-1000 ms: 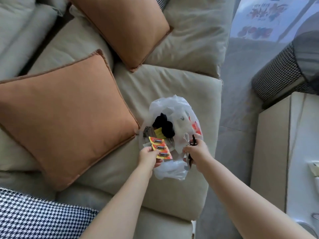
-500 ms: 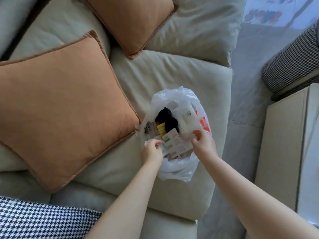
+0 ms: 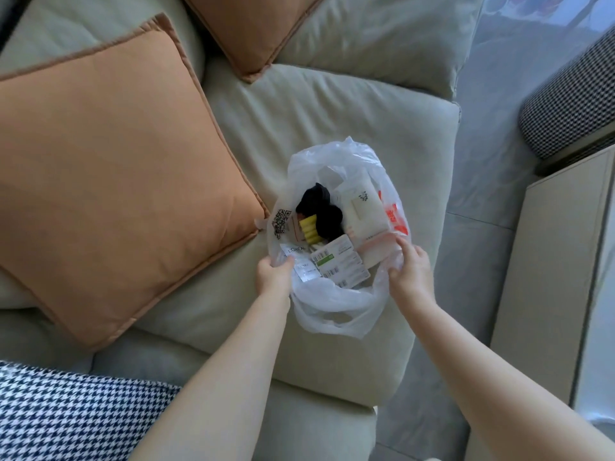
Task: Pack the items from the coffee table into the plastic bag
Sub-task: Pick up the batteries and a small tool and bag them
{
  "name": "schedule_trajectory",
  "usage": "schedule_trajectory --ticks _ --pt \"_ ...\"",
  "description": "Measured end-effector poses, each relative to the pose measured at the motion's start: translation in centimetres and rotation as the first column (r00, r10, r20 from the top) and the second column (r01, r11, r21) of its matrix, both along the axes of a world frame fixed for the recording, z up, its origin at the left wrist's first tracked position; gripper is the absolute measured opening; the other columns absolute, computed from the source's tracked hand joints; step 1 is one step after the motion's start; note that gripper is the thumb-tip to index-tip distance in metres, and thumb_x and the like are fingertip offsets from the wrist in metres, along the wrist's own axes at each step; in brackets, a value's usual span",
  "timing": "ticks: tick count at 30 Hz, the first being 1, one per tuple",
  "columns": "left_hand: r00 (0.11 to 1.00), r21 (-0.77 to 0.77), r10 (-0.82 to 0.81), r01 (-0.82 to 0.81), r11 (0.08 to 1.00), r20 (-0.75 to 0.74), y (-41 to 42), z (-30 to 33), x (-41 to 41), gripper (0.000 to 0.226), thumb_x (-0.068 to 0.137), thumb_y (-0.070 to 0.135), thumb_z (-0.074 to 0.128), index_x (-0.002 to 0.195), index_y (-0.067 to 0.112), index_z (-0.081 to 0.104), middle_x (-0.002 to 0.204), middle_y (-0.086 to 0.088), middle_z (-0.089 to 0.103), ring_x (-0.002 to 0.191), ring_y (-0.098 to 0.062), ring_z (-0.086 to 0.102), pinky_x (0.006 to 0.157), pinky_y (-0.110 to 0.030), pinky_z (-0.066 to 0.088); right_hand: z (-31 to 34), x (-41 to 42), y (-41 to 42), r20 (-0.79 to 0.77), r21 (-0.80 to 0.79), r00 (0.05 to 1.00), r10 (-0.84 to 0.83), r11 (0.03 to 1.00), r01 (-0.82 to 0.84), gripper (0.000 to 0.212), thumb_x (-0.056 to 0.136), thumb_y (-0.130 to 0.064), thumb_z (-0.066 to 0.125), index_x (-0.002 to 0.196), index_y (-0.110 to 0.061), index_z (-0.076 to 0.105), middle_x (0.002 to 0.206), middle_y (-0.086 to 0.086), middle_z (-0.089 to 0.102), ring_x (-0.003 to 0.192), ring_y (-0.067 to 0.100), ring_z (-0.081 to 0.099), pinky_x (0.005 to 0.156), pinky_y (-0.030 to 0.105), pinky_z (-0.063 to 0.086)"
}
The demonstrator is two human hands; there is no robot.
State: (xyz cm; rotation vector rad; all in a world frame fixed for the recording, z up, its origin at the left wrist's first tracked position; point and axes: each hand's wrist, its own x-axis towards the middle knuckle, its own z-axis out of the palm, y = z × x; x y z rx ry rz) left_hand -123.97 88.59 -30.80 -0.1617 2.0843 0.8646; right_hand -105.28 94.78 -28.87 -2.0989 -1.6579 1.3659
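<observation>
The plastic bag (image 3: 332, 307) sits on the sofa seat cushion (image 3: 332, 121), mouth up, just right of the big pillow (image 3: 109, 181), whose corner touches the bag's left side. A second pillow (image 3: 253, 31) lies behind it, up against the back cushion. Inside the bag, a stack of cards (image 3: 339, 266) lies nearest, a dark bundle (image 3: 321, 211) sits behind it in the middle, a flat pouch (image 3: 364, 207) to the right; the left hand (image 3: 274, 277) is at the bag's left rim, the right hand (image 3: 411, 271) at its right rim.

translucent white plastic bag (image 3: 332, 304); orange cushion (image 3: 109, 181), pale sage sofa (image 3: 332, 104); black-and-white houndstooth fabric (image 3: 66, 414)
</observation>
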Motion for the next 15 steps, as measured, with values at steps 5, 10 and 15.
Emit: schedule_trajectory --ticks 5,10,15 --pt "0.963 0.083 -0.020 0.044 0.996 -0.268 0.9 3.6 -1.1 0.037 0.088 0.003 0.052 0.122 0.015 0.054 0.116 -0.002 0.061 0.097 -0.022 0.058 0.083 -0.029 0.044 2.6 1.0 0.1 0.044 0.094 0.999 0.013 0.995 -0.017 0.056 0.088 0.007 0.039 0.137 -0.019 0.046 0.138 0.004 0.039 0.118 0.018 0.046 0.089 0.016 0.030" --pt "0.865 -0.040 -0.184 0.187 0.981 -0.466 0.8 7.0 -0.6 0.038 0.090 0.002 0.040 0.121 0.021 0.053 0.117 0.002 0.060 0.094 -0.021 0.056 0.080 -0.034 0.048 4.5 1.5 -1.2 0.104 0.125 0.991 0.082 0.988 -0.095 0.055 0.085 0.005 0.039 0.134 -0.019 0.046 0.134 0.000 0.039 0.106 0.021 0.051 0.075 0.025 0.038" --pt "0.804 -0.238 -0.423 0.353 0.905 -0.417 -1.3 7.1 1.4 0.062 0.088 -0.005 0.042 0.142 0.023 0.037 0.138 -0.007 0.045 0.124 -0.028 0.047 0.100 -0.040 0.044 4.7 3.3 -2.5 0.154 0.055 0.974 0.168 0.982 -0.179 0.060 0.087 -0.001 0.044 0.141 -0.023 0.034 0.147 0.000 0.028 0.120 0.025 0.046 0.079 0.032 0.047"
